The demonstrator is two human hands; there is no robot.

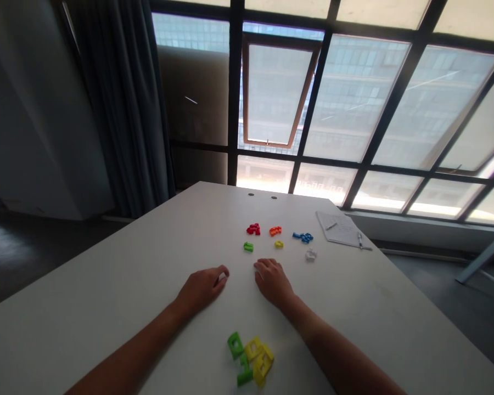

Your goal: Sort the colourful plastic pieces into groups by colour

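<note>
My left hand [205, 284] rests on the white table [119, 296], fingers curled loosely, with a gap between thumb and forefinger and nothing visible in it. To its right, my right hand [273, 280] lies palm down with its fingers stretched forward, holding nothing that I can see. Just beyond it are a green block [248, 247], a yellow block [279, 244] and a white block [310, 255]. Farther back lie red blocks [253, 229], orange blocks [275, 231] and blue blocks [303, 237]. Between my forearms, near me, sit larger-looking green blocks [235, 345] and yellow blocks [263, 365].
Papers [341, 226] lie at the table's right edge, with a pen [359, 240] on them. Two round holes [274, 198] are set in the far end of the table. Beyond stand tall windows [278, 93] and a dark curtain [123, 109].
</note>
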